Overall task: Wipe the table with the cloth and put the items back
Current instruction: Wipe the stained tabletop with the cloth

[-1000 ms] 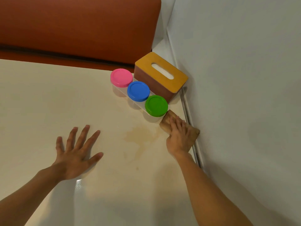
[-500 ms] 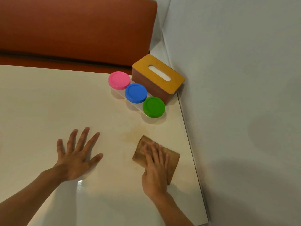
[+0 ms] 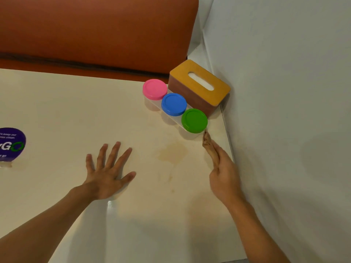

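My right hand [image 3: 223, 173] holds the brown cloth [image 3: 209, 147] on edge near the table's right side, just below the green-lidded jar [image 3: 194, 120]. The cloth's tip nearly touches that jar. My left hand [image 3: 108, 168] lies flat on the cream table [image 3: 76, 111] with fingers spread, holding nothing. A brownish stain [image 3: 172, 153] spreads between my two hands. Jars with pink [image 3: 154, 89] and blue [image 3: 174, 104] lids stand in a row with the green one in a clear holder, beside a wooden tissue box [image 3: 199, 88].
A grey wall [image 3: 284, 111] runs along the table's right edge. An orange-brown bench back [image 3: 95, 31] stands behind the table. A purple sign [image 3: 10, 144] sits at the left edge.
My right hand swept the cloth from beside the green jar down over the stain, then back up to the right edge, now tilted on its side. My left hand stayed put.
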